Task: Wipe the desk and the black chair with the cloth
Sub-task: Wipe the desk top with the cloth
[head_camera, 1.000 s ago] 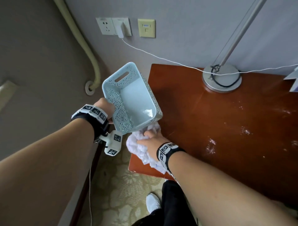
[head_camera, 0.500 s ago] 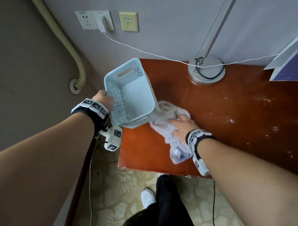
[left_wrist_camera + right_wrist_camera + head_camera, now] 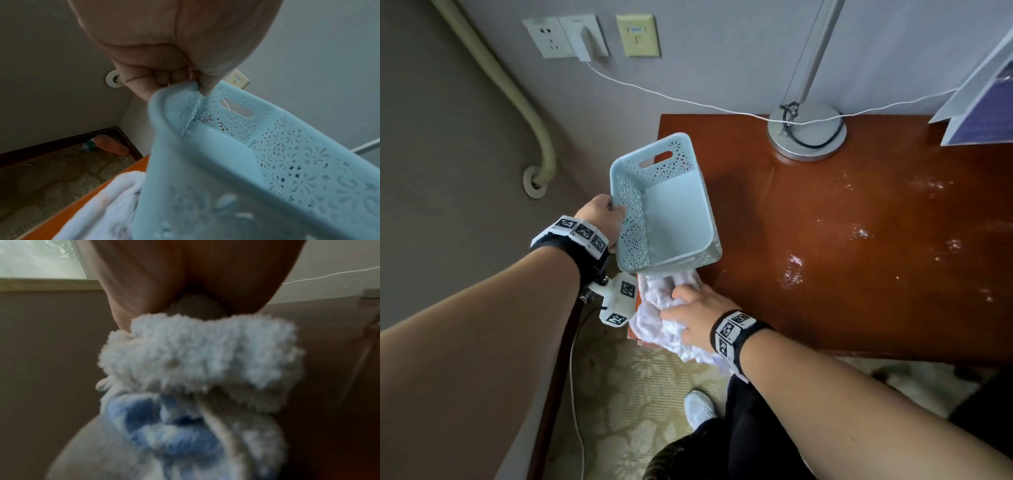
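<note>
A reddish-brown desk [image 3: 859,274] carries white smears [image 3: 794,270] on its right half. My right hand [image 3: 698,315] grips a bunched white-and-blue fluffy cloth [image 3: 657,308] and holds it down on the desk's near-left corner. In the right wrist view the cloth [image 3: 195,361] bulges out under the palm and hides the fingers. My left hand [image 3: 602,219] pinches the rim of a light-blue perforated basket [image 3: 674,219], held tilted above the desk just beyond the cloth. The left wrist view shows that hand [image 3: 164,78] on the basket [image 3: 267,162] corner. No chair is clearly seen.
A silver lamp base [image 3: 806,137] with its pole stands at the desk's back edge, and a white cable [image 3: 688,99] runs from the wall plug across it. A folded card [image 3: 983,113] stands at the back right. Patterned carpet and my white shoe [image 3: 698,407] lie below.
My right hand has dragged the cloth from further in on the desk back toward the near-left corner, under the basket. The left hand still holds the basket up.
</note>
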{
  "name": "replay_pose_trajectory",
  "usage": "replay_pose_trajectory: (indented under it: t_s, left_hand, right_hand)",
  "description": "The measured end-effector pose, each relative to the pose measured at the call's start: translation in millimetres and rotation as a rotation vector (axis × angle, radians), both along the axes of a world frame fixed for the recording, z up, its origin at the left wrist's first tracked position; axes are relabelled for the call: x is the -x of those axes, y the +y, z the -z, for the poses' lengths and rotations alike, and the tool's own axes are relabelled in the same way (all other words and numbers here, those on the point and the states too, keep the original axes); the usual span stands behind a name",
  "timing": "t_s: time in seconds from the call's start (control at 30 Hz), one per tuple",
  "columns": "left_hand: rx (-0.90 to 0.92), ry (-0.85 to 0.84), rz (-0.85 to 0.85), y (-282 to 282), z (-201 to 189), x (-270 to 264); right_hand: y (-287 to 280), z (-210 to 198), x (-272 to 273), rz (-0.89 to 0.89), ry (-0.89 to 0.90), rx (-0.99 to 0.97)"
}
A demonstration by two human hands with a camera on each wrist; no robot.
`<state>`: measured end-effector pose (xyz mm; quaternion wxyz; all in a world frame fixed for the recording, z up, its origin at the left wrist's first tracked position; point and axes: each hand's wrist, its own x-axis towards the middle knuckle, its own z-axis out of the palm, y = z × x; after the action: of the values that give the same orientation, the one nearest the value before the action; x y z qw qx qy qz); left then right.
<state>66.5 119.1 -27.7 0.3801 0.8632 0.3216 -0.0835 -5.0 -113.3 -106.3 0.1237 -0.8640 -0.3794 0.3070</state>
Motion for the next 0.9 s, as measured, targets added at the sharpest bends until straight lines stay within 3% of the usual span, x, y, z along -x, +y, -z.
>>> replay_pose_trajectory:
  t_s: [0.43, 0.73, 0.9]
  left_hand:
    - [-0.202, 0.12, 0.216, -38, 31, 5]
    - [-0.176, 0.169, 0.055, -54, 31, 26]
    - [-0.134, 0.302, -0.014, -84, 22, 49]
  right_hand:
    - [-106, 3, 25, 0.042, 0.104, 0.029]
    - [-149, -11, 7, 0.109, 0.211, 0.11]
    - [-146, -7, 10, 0.217, 0.302, 0.075]
